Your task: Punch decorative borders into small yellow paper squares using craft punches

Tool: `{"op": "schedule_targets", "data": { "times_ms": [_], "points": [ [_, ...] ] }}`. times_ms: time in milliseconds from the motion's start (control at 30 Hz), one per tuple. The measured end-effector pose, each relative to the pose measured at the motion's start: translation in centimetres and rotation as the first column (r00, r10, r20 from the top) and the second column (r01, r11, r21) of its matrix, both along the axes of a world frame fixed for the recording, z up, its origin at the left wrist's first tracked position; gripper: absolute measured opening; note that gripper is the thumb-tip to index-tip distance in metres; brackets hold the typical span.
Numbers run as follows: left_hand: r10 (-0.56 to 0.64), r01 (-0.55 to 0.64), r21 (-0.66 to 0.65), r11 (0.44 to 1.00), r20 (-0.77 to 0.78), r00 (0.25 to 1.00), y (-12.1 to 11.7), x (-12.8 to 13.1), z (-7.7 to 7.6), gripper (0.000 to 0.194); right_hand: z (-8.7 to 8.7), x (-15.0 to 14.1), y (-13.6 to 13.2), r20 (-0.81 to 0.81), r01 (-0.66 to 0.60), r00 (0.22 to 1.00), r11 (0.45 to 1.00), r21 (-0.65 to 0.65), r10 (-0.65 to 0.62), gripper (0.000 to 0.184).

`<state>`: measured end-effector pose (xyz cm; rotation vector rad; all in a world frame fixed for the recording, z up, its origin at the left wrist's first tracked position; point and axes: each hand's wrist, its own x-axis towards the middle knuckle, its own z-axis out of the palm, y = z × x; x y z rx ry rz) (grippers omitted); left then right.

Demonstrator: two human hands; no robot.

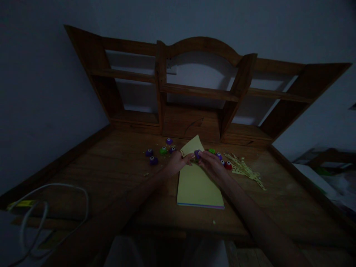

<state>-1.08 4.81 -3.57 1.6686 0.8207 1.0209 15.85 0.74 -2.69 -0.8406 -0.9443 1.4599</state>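
Note:
A small purple craft punch (pixel 197 153) sits between my hands, at the edge of a yellow sheet of paper (pixel 191 146) with a row of small holes along its left edge. My right hand (pixel 209 160) is closed around the punch. My left hand (pixel 180 162) pinches the sheet beside the punch, its thumb close to the punch's side. Both hands are above a stack of yellow paper (pixel 198 187), with blue and pinkish sheets showing at its lower edge. The fingertips under the sheet are partly hidden.
Purple punches (pixel 153 160) and a green punch (pixel 163 150) stand left of my hands. A red punch (pixel 228 165) and punched yellow strips (pixel 246 170) lie right. Paper bits dot the table. A wooden shelf (pixel 198 92) rises behind; a white cable (pixel 83 189) loops front left.

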Motion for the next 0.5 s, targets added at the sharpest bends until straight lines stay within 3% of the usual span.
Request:
{"op": "schedule_targets", "data": {
  "times_ms": [200,500],
  "points": [
    [-0.057,0.058,-0.011,0.998,0.070,0.996,-0.38,-0.14,0.32,0.037,0.05,0.08,-0.02,-0.029,0.007,1.000,0.999,-0.034,-0.008,0.015],
    [0.000,0.004,0.057,0.998,-0.068,0.998,0.34,-0.46,-0.18,0.030,0.32,-0.14,-0.40,-0.028,-0.019,0.999,0.999,-0.050,0.018,0.013]
  ]
}}
